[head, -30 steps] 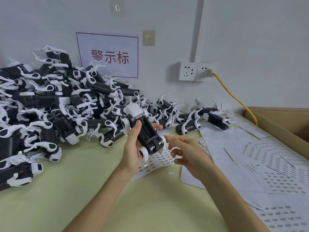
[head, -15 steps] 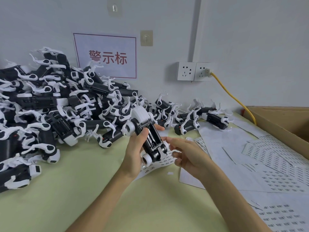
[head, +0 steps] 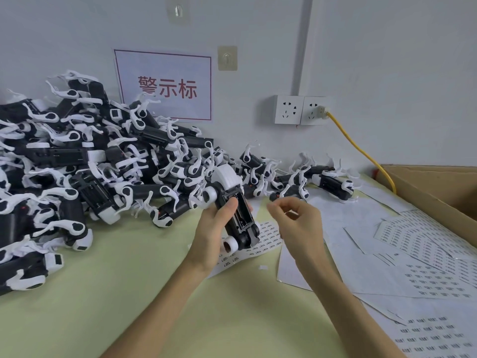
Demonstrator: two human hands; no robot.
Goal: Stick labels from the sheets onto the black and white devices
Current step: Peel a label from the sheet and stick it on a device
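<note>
So, far left I've got a huge pile of devices heaped against the wall: glossy black plastic bodies with curvy white claw-shaped bits poking out everywhere. It sits on a matte pale-green table. On the wall behind it is a paper sign with a red border and red characters.

Around the middle, the left hand grips one device held tilted above the table. The fingers wrap round its long black body and the thumb lies along an open recess on top. It has a ribbed, rounded white cap at the far end and small white round knobs near the hinge ends. Right under it lies a label sheet, flat white paper with rows of tiny printed labels.

Just to the right, not touching the device, the right hand has its fingers curled in with thumb and forefinger close together. I honestly can't tell if a label is pinched there.

Further right there's a white double socket with a yellow cable. More sheets overlap loosely, and a brown cardboard box sits at the edge.
</note>
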